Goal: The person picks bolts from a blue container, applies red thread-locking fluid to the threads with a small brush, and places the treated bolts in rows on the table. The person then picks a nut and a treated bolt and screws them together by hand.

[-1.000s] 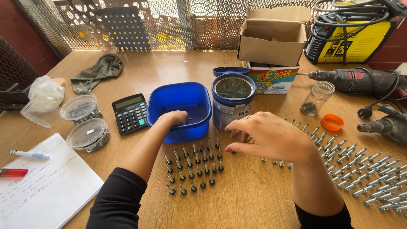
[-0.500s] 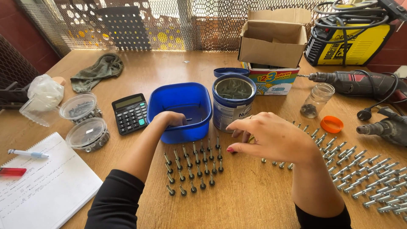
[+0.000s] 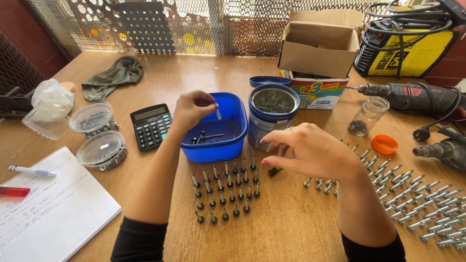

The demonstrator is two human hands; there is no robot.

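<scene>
Pinched in the left hand's (image 3: 191,107) grip, a single screw (image 3: 218,114) hangs over the blue plastic tub (image 3: 236,127), where a few more lie, while the right hand (image 3: 310,150) hovers open-fingered, holding nothing, just past the upright rows of screws (image 3: 224,190) on the worktop (image 3: 291,223). Sorting looks midway; standing this screw in a row calls for a steady, head-down placement.

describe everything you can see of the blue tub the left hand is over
The blue tub is a rounded-rectangular container, apparently plastic, glossy, open-topped and upright on the wooden table. A few dark screws lie loose on its floor. It sits between the calculator and the round tin, behind rows of standing screws. The left hand hovers above it pinching a small screw; whether the hand touches the rim is unclear.
</scene>
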